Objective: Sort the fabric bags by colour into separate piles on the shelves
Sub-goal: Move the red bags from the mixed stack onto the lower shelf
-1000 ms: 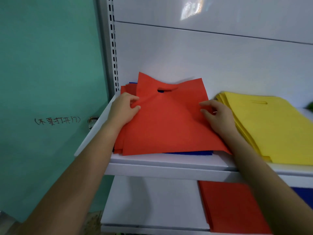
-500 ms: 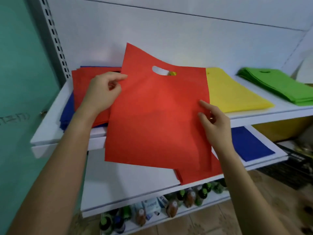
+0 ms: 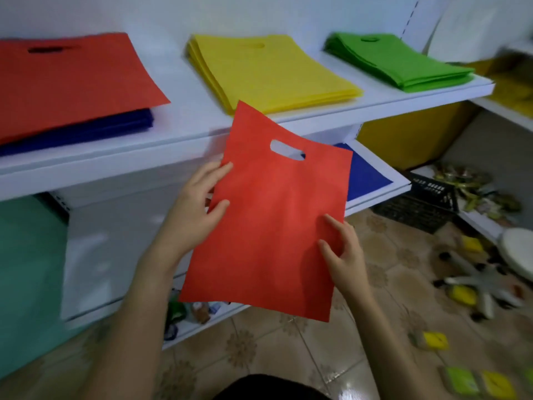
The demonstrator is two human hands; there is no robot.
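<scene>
Your left hand (image 3: 196, 209) pinches left edge of red bag (image 3: 268, 226), thumb on front face. Your right hand (image 3: 343, 255) pinches right edge, lower down. Bag hangs in air between both grips, handle slot up, tilted. Up left of grip: red pile (image 3: 72, 76) atop blue bags (image 3: 86, 128) on upper shelf (image 3: 317, 114). Straight above grip: yellow pile (image 3: 271, 70). Up right: green pile (image 3: 398, 62). Behind bag's right edge: blue bag (image 3: 363, 174) flat on lower shelf (image 3: 375, 203).
</scene>
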